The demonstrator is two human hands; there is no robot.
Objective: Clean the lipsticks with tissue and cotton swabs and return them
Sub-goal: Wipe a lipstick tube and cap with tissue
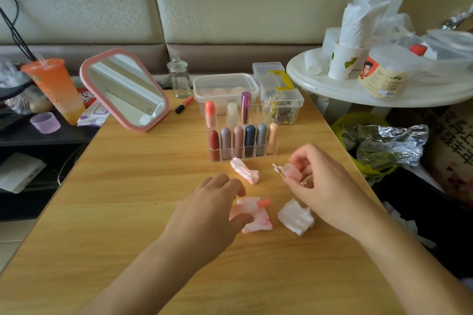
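Fingers [298,159] of the right hand [325,181] were curled in, pinching a pale pink lipstick part [291,170] together with a few cotton swabs [277,167]. Those of the left hand [212,208] were loosely bent over a stained tissue [257,222], the thumb touching it; motion blur hid whether they gripped it.

Both hands hovered over the wooden bench [153,186], right of its middle. Toward the far edge stood a clear organiser [252,156] holding upright lipsticks in two rows. The front row had six: dark red [214,143], mauve [225,141], dusty pink [238,140], navy [250,138], grey-blue [261,136] and peach [272,135]. The back row held coral [211,115], cream [232,112] and a taller metallic purple one [245,107].

A crumpled white tissue [295,217] lay below the right hand, nearer the right edge. A rolled tissue [244,170] streaked pink lay just in front of the organiser. A coral-pink lipstick [265,203] lay on its side on the stained tissue, its end poking out toward the right. The swabs' tips looked pink.
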